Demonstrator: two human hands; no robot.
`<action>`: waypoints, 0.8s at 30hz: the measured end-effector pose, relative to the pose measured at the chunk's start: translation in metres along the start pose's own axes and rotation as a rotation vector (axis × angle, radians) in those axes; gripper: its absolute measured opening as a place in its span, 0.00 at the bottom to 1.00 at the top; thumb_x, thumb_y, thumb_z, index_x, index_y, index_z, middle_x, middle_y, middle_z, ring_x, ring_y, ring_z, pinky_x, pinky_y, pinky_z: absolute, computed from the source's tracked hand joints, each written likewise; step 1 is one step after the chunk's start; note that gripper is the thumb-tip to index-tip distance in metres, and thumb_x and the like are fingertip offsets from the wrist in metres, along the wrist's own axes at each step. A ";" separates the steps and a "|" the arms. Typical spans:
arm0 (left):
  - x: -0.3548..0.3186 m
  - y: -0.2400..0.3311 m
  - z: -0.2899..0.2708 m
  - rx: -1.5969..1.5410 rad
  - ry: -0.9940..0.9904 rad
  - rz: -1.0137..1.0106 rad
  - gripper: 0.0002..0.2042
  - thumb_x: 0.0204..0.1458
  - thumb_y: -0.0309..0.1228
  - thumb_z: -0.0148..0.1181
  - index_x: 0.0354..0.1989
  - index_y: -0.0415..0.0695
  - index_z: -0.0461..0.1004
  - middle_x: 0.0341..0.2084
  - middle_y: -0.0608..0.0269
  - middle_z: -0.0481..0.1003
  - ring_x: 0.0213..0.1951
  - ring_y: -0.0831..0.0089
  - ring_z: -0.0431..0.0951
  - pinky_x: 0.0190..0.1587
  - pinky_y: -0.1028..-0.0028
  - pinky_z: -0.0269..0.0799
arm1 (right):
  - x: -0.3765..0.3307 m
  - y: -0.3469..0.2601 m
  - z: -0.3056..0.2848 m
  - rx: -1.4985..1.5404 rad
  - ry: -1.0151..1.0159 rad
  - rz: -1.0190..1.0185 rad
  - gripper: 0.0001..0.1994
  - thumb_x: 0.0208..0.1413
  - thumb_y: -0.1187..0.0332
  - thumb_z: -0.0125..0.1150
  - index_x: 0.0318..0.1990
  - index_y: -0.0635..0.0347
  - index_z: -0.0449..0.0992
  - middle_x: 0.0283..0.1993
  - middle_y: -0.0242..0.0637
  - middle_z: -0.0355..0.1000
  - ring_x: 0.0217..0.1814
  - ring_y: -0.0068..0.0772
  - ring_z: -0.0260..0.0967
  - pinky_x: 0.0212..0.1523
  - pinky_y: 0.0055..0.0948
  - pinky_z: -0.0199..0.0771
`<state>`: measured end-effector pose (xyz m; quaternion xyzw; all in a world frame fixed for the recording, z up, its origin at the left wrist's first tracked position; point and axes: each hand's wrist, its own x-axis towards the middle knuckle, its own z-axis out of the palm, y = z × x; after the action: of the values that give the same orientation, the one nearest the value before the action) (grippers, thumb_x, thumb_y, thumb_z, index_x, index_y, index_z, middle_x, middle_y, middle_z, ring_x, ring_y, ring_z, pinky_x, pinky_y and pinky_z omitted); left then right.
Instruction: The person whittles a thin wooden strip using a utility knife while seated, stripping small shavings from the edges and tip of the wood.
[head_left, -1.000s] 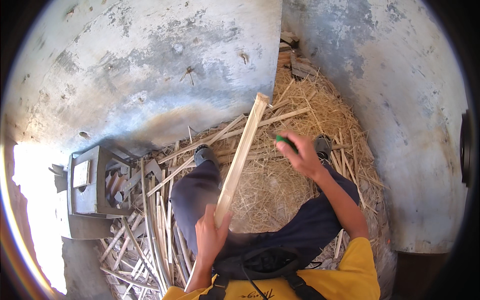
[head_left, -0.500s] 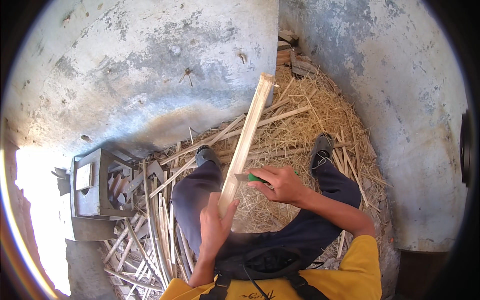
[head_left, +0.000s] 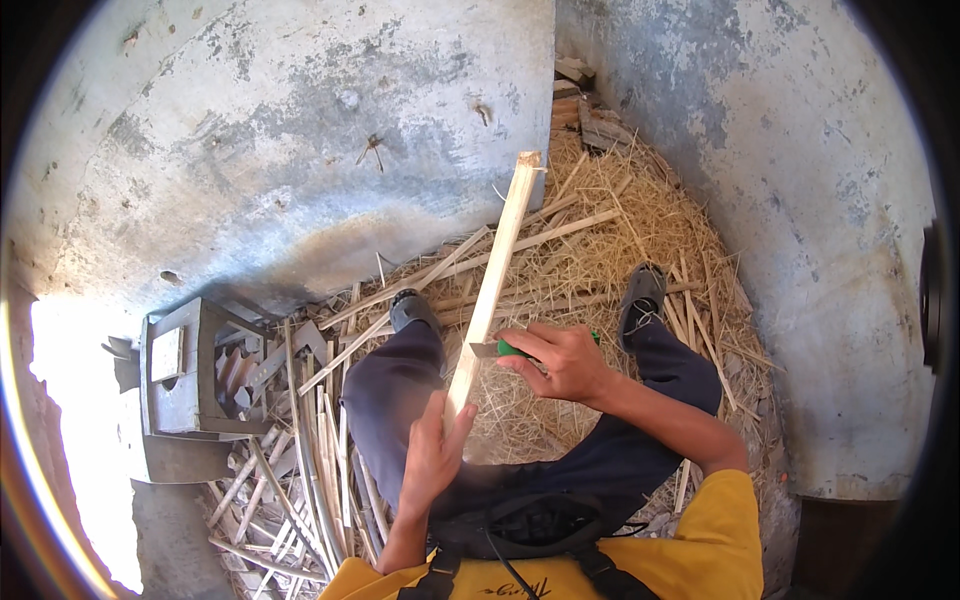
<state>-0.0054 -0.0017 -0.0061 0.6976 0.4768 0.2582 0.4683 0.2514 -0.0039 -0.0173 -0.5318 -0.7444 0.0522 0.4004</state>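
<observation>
My left hand (head_left: 432,452) is closed around the lower end of a long pale wooden stick (head_left: 494,268), which slants up and away to the right, a thin sliver hanging near its far end. In my right hand (head_left: 565,362) is a green-handled knife (head_left: 486,350); the fingers wrap its handle and hide much of it. The short metal blade meets the stick's right edge, a little above my left hand. Both hands are held between my parted knees, over the littered ground.
Pale shavings (head_left: 650,225) cover the ground around my shoes (head_left: 643,295). Several long strips (head_left: 325,470) lie by my left leg. A grey open-sided box (head_left: 190,365) stands at the left. Worn walls (head_left: 280,130) rise ahead and on the right (head_left: 790,200).
The stick has been turned about its length and now shows a narrower face. Its far end sits slightly lower and to the left. My right hand with the knife has risen slightly.
</observation>
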 end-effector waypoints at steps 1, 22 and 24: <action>-0.001 0.001 0.000 -0.008 0.000 0.000 0.12 0.70 0.31 0.63 0.41 0.36 0.68 0.21 0.48 0.69 0.23 0.65 0.60 0.28 0.61 0.64 | 0.000 0.000 0.000 0.000 0.006 -0.005 0.16 0.65 0.54 0.71 0.53 0.54 0.86 0.30 0.32 0.79 0.21 0.35 0.76 0.20 0.35 0.71; -0.039 -0.027 -0.008 0.008 -0.097 -0.115 0.10 0.69 0.30 0.62 0.44 0.35 0.70 0.27 0.38 0.74 0.28 0.42 0.72 0.34 0.57 0.71 | 0.036 0.077 -0.033 -0.139 0.110 0.173 0.18 0.70 0.55 0.67 0.50 0.63 0.87 0.41 0.42 0.87 0.30 0.40 0.83 0.30 0.34 0.80; -0.049 -0.033 -0.009 0.059 -0.102 -0.119 0.10 0.68 0.30 0.62 0.45 0.35 0.71 0.28 0.37 0.75 0.32 0.35 0.76 0.35 0.56 0.72 | 0.036 0.087 -0.031 -0.169 0.190 0.142 0.19 0.70 0.54 0.67 0.49 0.63 0.87 0.36 0.42 0.86 0.29 0.41 0.82 0.29 0.37 0.78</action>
<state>-0.0467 -0.0388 -0.0280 0.6939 0.5003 0.1800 0.4855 0.3323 0.0523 -0.0210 -0.6174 -0.6656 -0.0331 0.4181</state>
